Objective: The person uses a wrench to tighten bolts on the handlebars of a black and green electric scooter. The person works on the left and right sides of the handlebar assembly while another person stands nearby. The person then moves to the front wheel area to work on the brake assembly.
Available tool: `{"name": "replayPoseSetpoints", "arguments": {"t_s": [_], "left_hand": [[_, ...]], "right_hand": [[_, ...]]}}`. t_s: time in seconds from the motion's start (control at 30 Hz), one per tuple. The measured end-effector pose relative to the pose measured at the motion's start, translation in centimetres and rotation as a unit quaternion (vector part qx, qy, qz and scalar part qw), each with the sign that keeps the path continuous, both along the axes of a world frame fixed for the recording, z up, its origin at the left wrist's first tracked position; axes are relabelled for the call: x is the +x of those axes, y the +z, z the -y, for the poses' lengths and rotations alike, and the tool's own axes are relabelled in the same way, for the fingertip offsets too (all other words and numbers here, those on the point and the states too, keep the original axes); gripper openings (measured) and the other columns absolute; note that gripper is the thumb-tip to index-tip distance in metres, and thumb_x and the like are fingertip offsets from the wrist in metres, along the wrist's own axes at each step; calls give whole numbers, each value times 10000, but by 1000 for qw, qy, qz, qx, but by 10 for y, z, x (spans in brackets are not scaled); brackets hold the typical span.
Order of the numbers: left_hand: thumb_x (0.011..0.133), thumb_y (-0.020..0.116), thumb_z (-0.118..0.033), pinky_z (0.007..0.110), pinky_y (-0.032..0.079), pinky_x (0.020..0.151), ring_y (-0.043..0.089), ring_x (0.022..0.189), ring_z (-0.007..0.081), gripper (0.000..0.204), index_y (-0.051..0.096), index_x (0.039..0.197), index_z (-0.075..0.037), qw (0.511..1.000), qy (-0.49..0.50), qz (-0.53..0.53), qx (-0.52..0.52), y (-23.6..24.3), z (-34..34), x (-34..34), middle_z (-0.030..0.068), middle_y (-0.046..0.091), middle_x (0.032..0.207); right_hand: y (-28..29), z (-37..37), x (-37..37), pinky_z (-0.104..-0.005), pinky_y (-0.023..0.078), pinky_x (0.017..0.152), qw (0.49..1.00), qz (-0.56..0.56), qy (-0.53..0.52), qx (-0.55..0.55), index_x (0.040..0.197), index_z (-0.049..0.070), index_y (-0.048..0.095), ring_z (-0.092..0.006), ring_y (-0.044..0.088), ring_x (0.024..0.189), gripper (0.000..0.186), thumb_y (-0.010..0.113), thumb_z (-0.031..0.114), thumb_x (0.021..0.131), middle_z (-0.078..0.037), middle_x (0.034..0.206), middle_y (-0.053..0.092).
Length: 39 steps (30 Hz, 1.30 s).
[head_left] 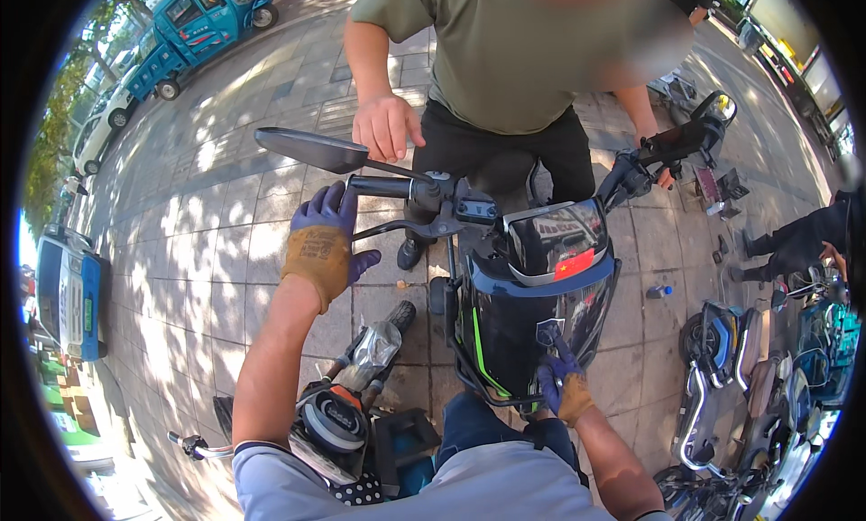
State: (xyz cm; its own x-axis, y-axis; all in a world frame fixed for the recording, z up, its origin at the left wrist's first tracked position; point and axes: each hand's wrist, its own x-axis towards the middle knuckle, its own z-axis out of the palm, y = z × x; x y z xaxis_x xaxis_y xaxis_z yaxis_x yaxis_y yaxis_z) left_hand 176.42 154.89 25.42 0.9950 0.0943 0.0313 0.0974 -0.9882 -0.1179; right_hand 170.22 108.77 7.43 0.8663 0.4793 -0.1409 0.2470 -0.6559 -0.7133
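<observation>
Head view: black scooter with a bright green stripe [519, 341] stands on grey stone paving [221, 313], centre. Left hand in tan-and-purple glove [323, 246]: fingers and thumb spread wide at the outer end of the black cylindrical grip [383, 186], probably to steady the bar; contact unclear. Right hand, same glove type [565, 386]: index extended to the shield-shaped badge [548, 330], near the panel's lower edge; can't tell if it grips anything. Room: paving runs left of the grip; parked motorbikes [719, 336] line the paving's right edge; olive-shirted co-worker [505, 56] crowds the far side.
</observation>
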Motion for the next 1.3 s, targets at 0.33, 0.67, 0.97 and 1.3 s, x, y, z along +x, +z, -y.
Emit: {"name": "replayPoseSetpoints", "arguments": {"t_s": [0.33, 0.67, 0.97, 1.3], "left_hand": [[885, 771, -396, 437, 498, 999, 640, 1186, 344, 604, 580, 1376, -102, 990, -34, -138, 22, -12, -25, 72, 170, 682, 1243], [899, 764, -399, 438, 417, 1145, 537, 1357, 378, 828, 393, 1560, -65, 973, -43, -216, 70, 13, 1, 66, 243, 570, 1437], [946, 681, -292, 432, 463, 1060, 601, 1272, 312, 587, 509, 1457, -61, 981, -90, -111, 133, 0, 5, 57, 177, 629, 1357], [956, 670, -288, 433, 510, 970, 653, 1151, 320, 462, 578, 1354, -72, 982, -133, -17, 137, -13, -7, 53, 167, 687, 1215]], "right_hand": [[5, -2, 3, -481, 502, 1041, 1000, 10, 19, -8, 1226, 21, 665, -490, 568, 1278, 300, 618, 153, 961, -277, 1550, 438], [-2, 1, -1, -467, 491, 1069, 1000, 3, -4, -22, 1211, 19, 694, -471, 565, 1289, 315, 651, 193, 953, -282, 1540, 444], [6, 2, 0, -468, 472, 1097, 999, -16, -8, -30, 1238, 30, 698, -469, 545, 1325, 338, 632, 224, 969, -287, 1561, 429], [-2, 3, -2, -487, 465, 1103, 1000, -12, -13, -23, 1229, 38, 698, -482, 535, 1322, 353, 659, 269, 965, -317, 1535, 435]]}}
